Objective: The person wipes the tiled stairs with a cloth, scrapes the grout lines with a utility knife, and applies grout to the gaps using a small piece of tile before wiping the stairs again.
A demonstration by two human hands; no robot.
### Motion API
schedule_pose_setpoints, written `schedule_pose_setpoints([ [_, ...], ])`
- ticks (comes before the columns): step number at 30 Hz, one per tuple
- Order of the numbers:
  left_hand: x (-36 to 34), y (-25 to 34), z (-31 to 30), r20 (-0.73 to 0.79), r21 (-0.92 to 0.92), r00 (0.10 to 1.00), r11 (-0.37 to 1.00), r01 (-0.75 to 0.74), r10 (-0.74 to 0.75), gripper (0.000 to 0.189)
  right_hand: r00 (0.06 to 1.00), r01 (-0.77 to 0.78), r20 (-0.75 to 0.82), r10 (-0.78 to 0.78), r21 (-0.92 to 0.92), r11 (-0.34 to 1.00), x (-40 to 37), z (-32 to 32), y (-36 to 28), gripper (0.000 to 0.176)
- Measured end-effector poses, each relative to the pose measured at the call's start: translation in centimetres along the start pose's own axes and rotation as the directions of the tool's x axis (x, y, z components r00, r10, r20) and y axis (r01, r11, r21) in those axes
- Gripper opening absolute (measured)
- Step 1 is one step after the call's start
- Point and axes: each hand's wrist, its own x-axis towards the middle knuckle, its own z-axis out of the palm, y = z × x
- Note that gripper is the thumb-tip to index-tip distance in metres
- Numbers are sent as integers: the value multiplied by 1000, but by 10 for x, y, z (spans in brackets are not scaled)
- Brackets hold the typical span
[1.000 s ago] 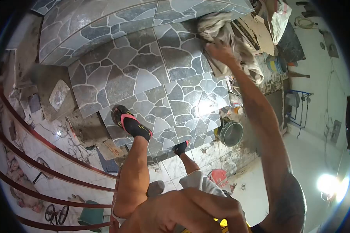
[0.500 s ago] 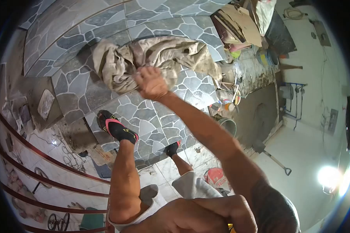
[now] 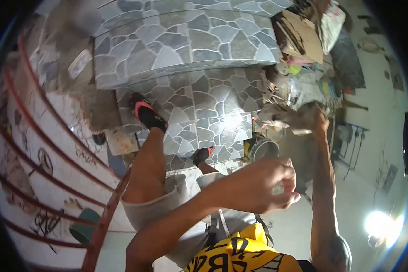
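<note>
My right hand (image 3: pixel 322 121) is stretched out to the right, closed on a dirty beige cloth (image 3: pixel 299 119) that hangs over the cluttered floor beside the stairs. Motion blurs part of the cloth. In front of my body, my left hand (image 3: pixel 269 186) has its fingers curled with a gap between thumb and fingers, and nothing shows in it. The stone-patterned tiled steps (image 3: pixel 161 47) rise ahead, and my feet stand on a lower step.
A curved red metal railing (image 3: pixel 54 124) runs along the left. Near the right edge of the steps stands a bucket (image 3: pixel 265 149). Cardboard (image 3: pixel 301 36) and a white sack (image 3: pixel 332 27) lie at the upper right. A green bucket (image 3: pixel 83 226) sits beyond the railing.
The cloth has left the step and moved to the right in my right hand. My left hand has moved up into fuller view. The camera view has shifted.
</note>
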Motion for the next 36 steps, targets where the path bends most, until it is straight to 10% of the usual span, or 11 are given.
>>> schedule_pose_setpoints([
  [3,-5,1,34,142,499,936,840,215,-324,26,958,-286,-64,279,-161,945,-17,-29,11,38],
  [4,-6,-17,46,167,663,912,727,177,-375,26,834,-506,-60,549,314,803,-22,-31,-27,46],
  [9,-30,-145,26,42,514,961,831,214,-274,20,984,-174,-49,170,-432,885,-4,13,-31,57],
  [16,-97,-274,-3,-161,245,887,853,460,-432,18,995,61,97,-19,-455,888,92,115,-53,53],
  [21,-86,-281,4,-100,629,907,680,376,-409,9,945,196,293,-148,-143,970,121,316,-108,27],
  [23,-90,-262,-8,-177,688,913,618,381,-366,16,900,418,368,-231,-583,697,112,418,-117,29],
  [25,-94,-238,-28,-201,752,906,534,387,-373,20,979,131,-1,-204,-764,632,54,501,-204,45],
  [29,-106,-253,-18,-421,718,902,573,395,-93,18,848,442,362,-387,-80,893,-53,571,-438,36],
  [31,-110,-250,-29,-347,736,918,551,393,-190,18,559,170,820,-125,35,985,-77,573,-570,36],
  [34,-115,-250,-43,-279,747,913,530,402,-298,18,283,132,713,-641,633,762,-115,532,-668,46],
  [36,-114,-251,-47,-244,747,906,528,403,-346,19,472,272,554,-686,649,711,-135,499,-698,46],
])
